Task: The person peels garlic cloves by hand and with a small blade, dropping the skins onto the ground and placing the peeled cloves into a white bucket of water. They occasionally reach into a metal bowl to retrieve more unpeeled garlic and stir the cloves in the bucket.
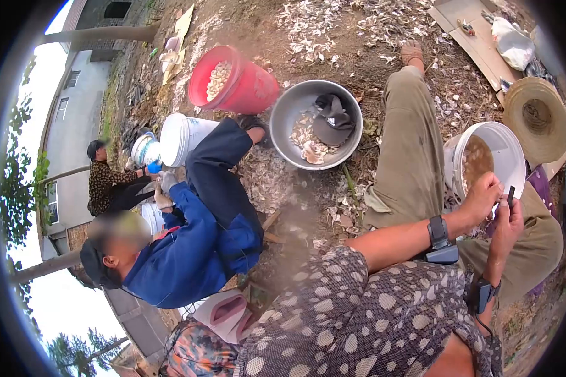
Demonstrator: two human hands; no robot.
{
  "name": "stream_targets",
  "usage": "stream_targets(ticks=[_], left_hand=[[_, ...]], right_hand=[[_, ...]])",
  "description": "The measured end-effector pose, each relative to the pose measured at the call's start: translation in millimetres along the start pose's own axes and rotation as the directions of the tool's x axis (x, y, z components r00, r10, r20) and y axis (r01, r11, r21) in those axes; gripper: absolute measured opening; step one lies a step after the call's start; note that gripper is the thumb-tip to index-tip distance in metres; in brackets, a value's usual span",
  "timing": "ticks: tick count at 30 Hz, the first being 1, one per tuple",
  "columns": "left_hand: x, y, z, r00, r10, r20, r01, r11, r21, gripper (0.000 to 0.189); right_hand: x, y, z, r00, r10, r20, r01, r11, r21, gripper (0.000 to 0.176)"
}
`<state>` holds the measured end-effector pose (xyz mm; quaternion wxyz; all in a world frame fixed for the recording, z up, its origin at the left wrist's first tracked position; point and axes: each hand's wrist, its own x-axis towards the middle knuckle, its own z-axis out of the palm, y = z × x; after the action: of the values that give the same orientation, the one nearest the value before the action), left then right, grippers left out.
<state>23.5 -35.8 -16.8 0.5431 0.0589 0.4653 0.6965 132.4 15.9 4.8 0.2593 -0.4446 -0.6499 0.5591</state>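
My left hand is closed, its fingertips pinched over the rim of a white bucket; what they hold is too small to make out. Close beside it, nearly touching, my right hand is shut on a small dark object that sticks out past the fingers. Inside the bucket is brownish water with pale pieces along one side. The bucket stands between my legs. Both wrists carry dark devices.
A metal basin holds pale pieces and a dark cloth item. Beyond it is a red bucket. A co-worker in blue sits at the left, another person farther off, near white buckets. A straw hat lies at right.
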Motion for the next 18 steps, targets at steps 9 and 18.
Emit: stream_targets(ticks=[9,18], left_hand=[[-10.1,8.4,1.2,0.928,0.371,-0.022,-0.363,0.916,0.17,0.011],[-29.0,19.0,0.4,0.917,0.399,0.021,-0.395,0.898,0.194,0.016]], right_hand=[[10.3,-3.3,-8.7,0.979,-0.081,0.184,0.083,0.997,-0.003,0.013],[-7.0,-22.2,9.0,0.951,-0.27,0.147,0.291,0.946,-0.141,0.013]])
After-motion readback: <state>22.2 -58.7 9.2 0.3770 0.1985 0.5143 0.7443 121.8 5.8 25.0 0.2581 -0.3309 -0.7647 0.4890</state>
